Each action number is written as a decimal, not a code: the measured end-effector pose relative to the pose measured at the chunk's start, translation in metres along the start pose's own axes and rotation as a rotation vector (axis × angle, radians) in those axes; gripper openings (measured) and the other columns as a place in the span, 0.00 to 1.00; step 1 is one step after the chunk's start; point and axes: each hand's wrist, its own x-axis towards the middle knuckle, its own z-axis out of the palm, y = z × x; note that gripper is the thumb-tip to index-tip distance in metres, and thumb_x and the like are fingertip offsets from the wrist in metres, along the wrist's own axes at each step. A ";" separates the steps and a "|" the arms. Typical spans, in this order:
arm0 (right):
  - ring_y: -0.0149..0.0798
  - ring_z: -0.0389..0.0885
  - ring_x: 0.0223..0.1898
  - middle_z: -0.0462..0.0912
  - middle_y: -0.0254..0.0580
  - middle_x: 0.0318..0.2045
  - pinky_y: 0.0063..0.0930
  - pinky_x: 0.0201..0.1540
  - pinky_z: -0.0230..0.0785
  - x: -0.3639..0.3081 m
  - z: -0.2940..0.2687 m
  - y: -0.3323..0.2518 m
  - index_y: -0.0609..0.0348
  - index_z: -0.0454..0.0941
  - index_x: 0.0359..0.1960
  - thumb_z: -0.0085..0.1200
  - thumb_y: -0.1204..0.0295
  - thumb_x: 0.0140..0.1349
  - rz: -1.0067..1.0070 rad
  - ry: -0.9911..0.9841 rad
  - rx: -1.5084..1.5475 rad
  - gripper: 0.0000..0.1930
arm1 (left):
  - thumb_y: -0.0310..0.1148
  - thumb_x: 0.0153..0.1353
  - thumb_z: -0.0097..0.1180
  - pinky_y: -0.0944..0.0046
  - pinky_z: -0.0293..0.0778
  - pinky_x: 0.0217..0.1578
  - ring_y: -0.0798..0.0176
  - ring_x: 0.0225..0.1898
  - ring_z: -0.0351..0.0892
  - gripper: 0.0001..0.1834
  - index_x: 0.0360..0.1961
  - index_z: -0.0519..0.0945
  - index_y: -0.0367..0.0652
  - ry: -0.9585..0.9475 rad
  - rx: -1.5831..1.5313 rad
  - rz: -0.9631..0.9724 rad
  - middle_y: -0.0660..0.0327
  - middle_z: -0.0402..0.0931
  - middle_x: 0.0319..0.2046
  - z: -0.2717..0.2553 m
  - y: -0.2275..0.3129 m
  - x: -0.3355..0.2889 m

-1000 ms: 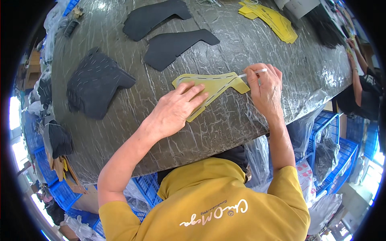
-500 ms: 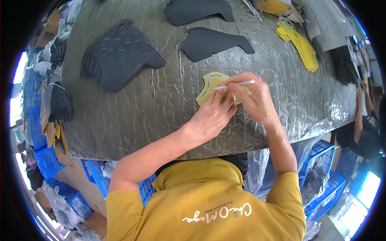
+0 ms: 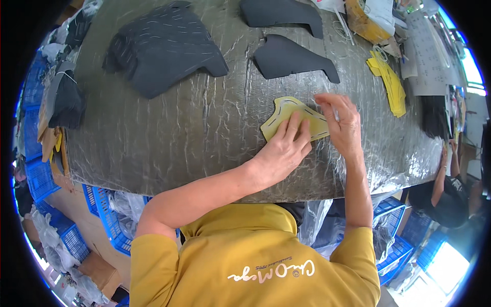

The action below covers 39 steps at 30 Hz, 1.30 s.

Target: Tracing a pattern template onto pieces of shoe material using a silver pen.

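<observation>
A yellow template (image 3: 318, 126) with dark slots along its edges lies on the table. My left hand (image 3: 284, 151) rests on it with fingers stretched out, pressing on its middle. Beside the template's right edge, my right hand (image 3: 344, 125) is raised with thumb and fingers drawn together. The slim white pen it held a moment ago is hidden by the fingers now and shows nowhere on the table. Farther off lie two dark cut pieces (image 3: 294, 57) and, to the left, a larger stack of dark pieces (image 3: 166, 51) with pale dashed marks.
The table (image 3: 169, 146) has a wrinkled film cover. More yellow templates (image 3: 391, 89) and a yellow container (image 3: 369, 23) sit at the right. Dark pieces (image 3: 66, 100) hang at the left edge. Blue crates (image 3: 110, 220) stand below. Another person (image 3: 445, 197) is at the far right.
My right hand has moved off the template to its right side, and the pen has gone from sight. My left hand stays on the template. The whole view has shifted.
</observation>
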 end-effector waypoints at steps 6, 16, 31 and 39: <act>0.40 0.84 0.42 0.88 0.34 0.39 0.36 0.51 0.70 -0.013 0.013 0.014 0.51 0.86 0.45 0.65 0.76 0.58 -0.028 -0.035 0.067 0.12 | 0.38 0.61 0.57 0.45 0.68 0.66 0.31 0.68 0.65 0.22 0.53 0.79 0.35 -0.046 0.088 0.003 0.41 0.68 0.64 -0.001 0.002 0.000; 0.40 0.84 0.42 0.88 0.34 0.38 0.35 0.49 0.72 -0.018 0.018 0.020 0.52 0.87 0.44 0.67 0.78 0.55 -0.018 -0.004 0.130 0.14 | 0.36 0.61 0.57 0.43 0.68 0.67 0.32 0.68 0.64 0.23 0.54 0.78 0.33 -0.016 0.040 -0.039 0.41 0.65 0.64 0.004 0.004 -0.002; 0.41 0.83 0.40 0.88 0.36 0.39 0.34 0.47 0.75 -0.017 0.020 0.021 0.54 0.87 0.44 0.67 0.80 0.54 -0.048 0.013 0.134 0.15 | 0.32 0.59 0.58 0.47 0.69 0.67 0.37 0.70 0.62 0.26 0.58 0.76 0.33 0.004 -0.048 -0.002 0.43 0.64 0.66 0.004 -0.007 -0.006; 0.48 0.79 0.52 0.84 0.41 0.51 0.40 0.60 0.69 -0.012 -0.010 0.018 0.53 0.79 0.59 0.68 0.77 0.49 -0.134 -0.287 0.181 0.31 | 0.27 0.60 0.55 0.49 0.70 0.67 0.44 0.72 0.60 0.27 0.62 0.75 0.34 0.113 -0.197 -0.042 0.50 0.65 0.68 0.014 -0.010 -0.012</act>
